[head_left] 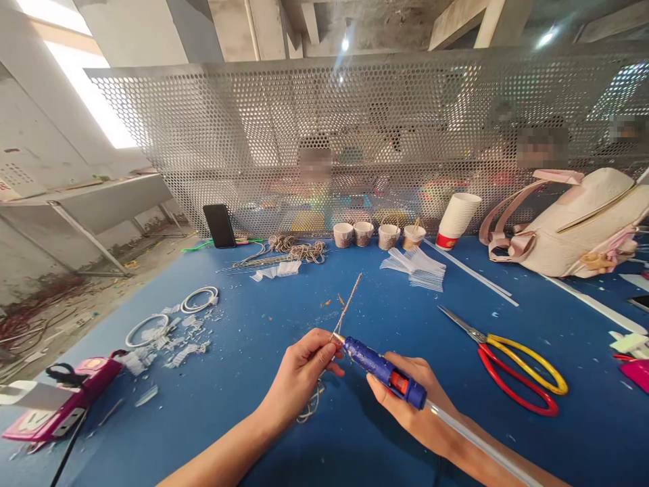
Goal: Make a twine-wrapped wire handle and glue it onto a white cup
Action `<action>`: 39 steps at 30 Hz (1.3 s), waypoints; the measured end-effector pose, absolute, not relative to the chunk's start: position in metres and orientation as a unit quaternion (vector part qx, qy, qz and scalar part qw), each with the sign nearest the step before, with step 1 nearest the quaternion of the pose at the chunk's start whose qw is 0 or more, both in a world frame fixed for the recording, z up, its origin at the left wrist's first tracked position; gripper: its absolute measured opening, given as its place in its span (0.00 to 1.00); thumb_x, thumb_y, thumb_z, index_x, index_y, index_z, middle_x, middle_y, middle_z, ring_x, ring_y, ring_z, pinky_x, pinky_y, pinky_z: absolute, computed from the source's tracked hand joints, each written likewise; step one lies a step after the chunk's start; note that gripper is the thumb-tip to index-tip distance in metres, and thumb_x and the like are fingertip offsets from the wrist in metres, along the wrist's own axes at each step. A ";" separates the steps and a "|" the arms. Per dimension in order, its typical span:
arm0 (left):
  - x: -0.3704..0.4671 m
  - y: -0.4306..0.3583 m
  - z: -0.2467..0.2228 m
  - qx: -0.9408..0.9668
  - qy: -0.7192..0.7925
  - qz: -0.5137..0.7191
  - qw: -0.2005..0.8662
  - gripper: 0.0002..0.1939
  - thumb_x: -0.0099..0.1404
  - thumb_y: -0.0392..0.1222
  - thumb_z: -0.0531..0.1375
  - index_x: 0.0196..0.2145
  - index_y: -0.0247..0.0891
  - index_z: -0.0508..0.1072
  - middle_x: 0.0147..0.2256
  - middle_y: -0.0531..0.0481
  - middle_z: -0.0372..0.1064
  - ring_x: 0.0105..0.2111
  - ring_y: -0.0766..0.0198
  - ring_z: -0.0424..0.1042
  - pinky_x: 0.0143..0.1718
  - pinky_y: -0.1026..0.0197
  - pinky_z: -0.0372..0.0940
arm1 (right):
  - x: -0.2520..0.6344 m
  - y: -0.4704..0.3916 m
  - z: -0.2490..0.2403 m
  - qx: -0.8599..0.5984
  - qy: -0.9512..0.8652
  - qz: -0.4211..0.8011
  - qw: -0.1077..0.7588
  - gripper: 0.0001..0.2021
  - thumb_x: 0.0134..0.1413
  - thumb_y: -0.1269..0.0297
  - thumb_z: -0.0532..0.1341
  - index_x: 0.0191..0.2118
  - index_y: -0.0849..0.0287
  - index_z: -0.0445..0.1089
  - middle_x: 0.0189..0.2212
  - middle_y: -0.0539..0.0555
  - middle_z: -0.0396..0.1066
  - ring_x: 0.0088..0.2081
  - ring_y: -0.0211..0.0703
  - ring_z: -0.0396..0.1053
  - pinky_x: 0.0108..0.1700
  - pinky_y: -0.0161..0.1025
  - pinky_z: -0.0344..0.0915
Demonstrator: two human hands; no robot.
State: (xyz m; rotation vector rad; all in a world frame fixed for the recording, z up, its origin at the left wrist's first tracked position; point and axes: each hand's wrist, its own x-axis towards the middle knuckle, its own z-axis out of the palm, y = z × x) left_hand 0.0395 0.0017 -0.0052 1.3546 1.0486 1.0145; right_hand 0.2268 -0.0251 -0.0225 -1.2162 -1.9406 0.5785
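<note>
Currently, both hands work over the middle of the worktop (248, 338), nearer its near edge than its far edge. The left hand (303, 358) is closed in a pinch: thumb and fingers grip a cord (349, 301), whose free end projects upward at a tilt, toward the far edge. A loop of thin cord shows just below this hand. The right hand (413, 402) is wrapped around the glue gun (375, 364). The nozzle points at the cord, right beside the left fingertips; contact between nozzle and cord cannot be confirmed. A clear glue stick (466, 429) extends from the rear of the gun, over the right forearm.

To the right of the hands lie the scissors (481, 336), tips directed toward the far edge, red and yellow handles toward the right near corner.

Along the far edge, left to right, are: the phone (220, 226), upright near the far left corner; a twine bundle (304, 251); four small cups (389, 237) in a row; a leaning stack of paper cups (459, 220); and a bag (572, 223). Clear strips (416, 267) lie in front of the small cups. Toward the left edge are two rings (200, 299), plastic scraps (187, 352) and a pink power strip (96, 379).
</note>
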 end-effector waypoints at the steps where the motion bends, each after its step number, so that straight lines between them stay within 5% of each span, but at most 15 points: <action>1: 0.039 0.002 -0.005 0.571 0.442 0.428 0.544 0.14 0.60 0.50 0.58 0.28 0.36 0.75 0.31 0.49 0.66 0.30 0.63 0.69 0.33 0.61 0.69 | 0.226 -0.025 -0.023 -0.475 -0.761 0.226 0.380 0.12 0.55 0.66 0.54 0.21 0.55 0.56 0.16 0.44 0.59 0.17 0.34 0.59 0.25 0.32 0.59; 39: 0.039 0.000 -0.002 0.583 0.449 0.420 0.531 0.15 0.61 0.50 0.58 0.27 0.36 0.74 0.31 0.49 0.66 0.28 0.64 0.70 0.33 0.61 0.71 | 0.228 -0.025 -0.026 -0.456 -0.781 0.184 0.386 0.13 0.54 0.69 0.54 0.21 0.54 0.51 0.15 0.43 0.54 0.17 0.32 0.53 0.23 0.32 0.54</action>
